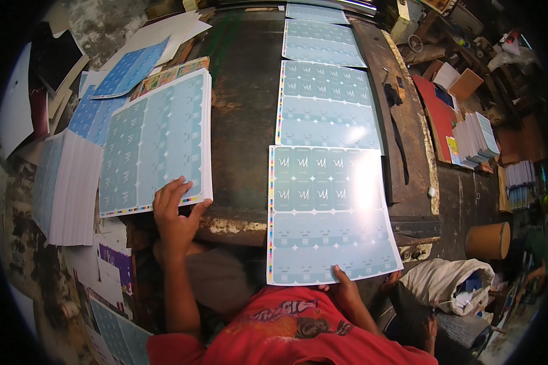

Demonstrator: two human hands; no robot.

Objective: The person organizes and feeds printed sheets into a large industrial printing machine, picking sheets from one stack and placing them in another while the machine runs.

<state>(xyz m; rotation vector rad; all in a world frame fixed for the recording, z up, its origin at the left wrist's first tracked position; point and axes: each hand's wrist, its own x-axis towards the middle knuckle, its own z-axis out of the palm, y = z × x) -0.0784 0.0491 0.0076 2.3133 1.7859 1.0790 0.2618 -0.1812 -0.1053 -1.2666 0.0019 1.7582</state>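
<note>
Left hand (175,214) lies spread on the sheet stack's (155,143) corner — right hand (345,288) pinches the glossy blue sheet's (329,213) near edge.

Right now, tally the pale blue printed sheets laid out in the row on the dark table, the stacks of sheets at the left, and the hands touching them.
Single printed sheets in the row: 4
Stacks of sheets at the left: 2
Hands touching sheets, left hand on the stack, right hand on the nearest sheet: 2
Total: 8
</note>
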